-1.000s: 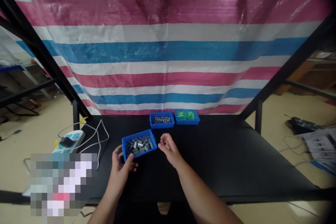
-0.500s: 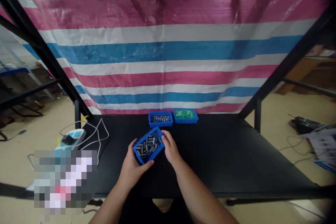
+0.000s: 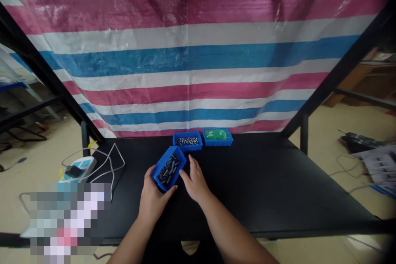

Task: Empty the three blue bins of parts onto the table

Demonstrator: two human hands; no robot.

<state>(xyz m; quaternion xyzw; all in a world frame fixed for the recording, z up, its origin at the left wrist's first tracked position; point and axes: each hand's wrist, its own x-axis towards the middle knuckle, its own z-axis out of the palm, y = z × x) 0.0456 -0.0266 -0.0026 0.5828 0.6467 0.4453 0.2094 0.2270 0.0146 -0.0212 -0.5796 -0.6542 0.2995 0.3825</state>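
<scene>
While my left fingers (image 3: 149,171) grip the blue bin (image 3: 161,160) just left of the middle in the lower half of the frame, my right fingers (image 3: 193,166) are parted and loosely bent at its right side, gripping nothing. My left thumb lies along the bin's near end, toward the bottom of the frame, and the other left fingers go round its left side, where the wall partly hides them. The bin sits slantwise and tilted, its long sides running from lower left to upper right, with dark metal pieces (image 3: 168,170) lying inside it. My right thumb points at the bin's right wall, so close that I cannot tell whether it touches; my other right fingers reach up past the bin's upper right corner. Just behind, near the centre of the frame, a second blue bin (image 3: 192,148) full of small shiny parts (image 3: 187,141) stands on the black bench (image 3: 266,185), partly covered by the one I hold. Right beside it, a third blue bin (image 3: 218,143) carries green pieces (image 3: 217,134). At the lower left of the frame lies a white power strip (image 3: 89,166), well apart from my fingers.
</scene>
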